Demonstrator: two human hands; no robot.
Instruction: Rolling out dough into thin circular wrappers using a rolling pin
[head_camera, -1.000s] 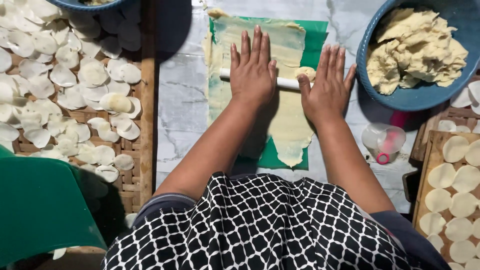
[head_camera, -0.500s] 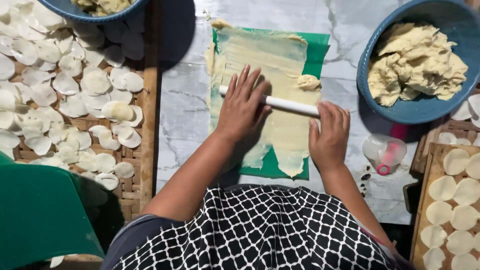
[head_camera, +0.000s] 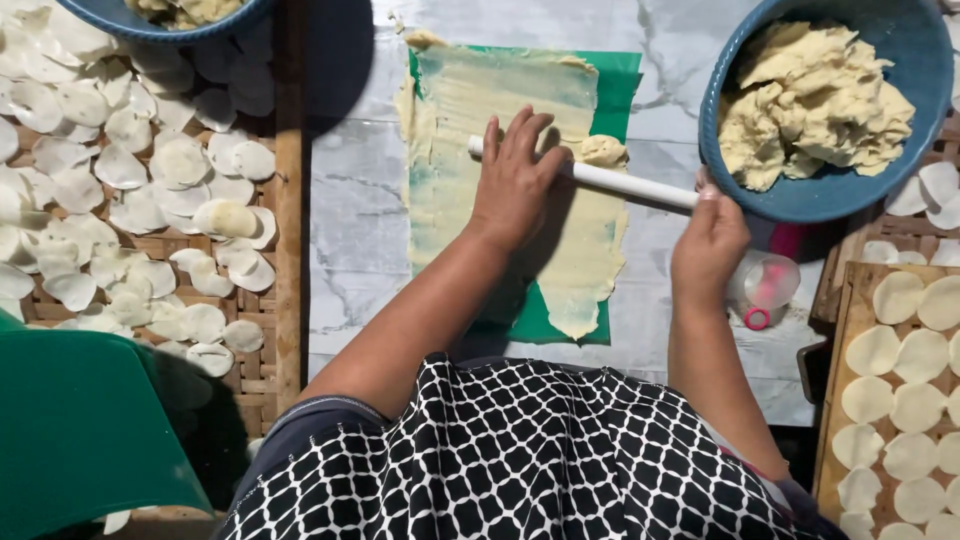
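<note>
A thin sheet of pale dough (head_camera: 470, 120) lies on a green mat (head_camera: 620, 80) on the marble surface. Across it, slanting down to the right, rests a white rolling pin (head_camera: 630, 183). My left hand (head_camera: 515, 180) lies over the pin's left part, fingers spread and pointing away from me. At the pin's right end, off the mat, my right hand (head_camera: 708, 240) grips it. A small lump of dough (head_camera: 603, 150) sits on the sheet just beyond the pin.
A blue bowl (head_camera: 730, 170) of rough dough stands at the upper right, with a small clear cup (head_camera: 768, 285) below it. Woven trays left (head_camera: 285, 250) and right (head_camera: 835, 330) hold several round dough discs. A second blue bowl (head_camera: 160, 30) is at the top left, a green plastic object (head_camera: 80, 430) at the lower left.
The rolling pin has slid to the right and tilted. My right hand moved off the dough out to the pin's right end; my left hand stays on the pin over the sheet.
</note>
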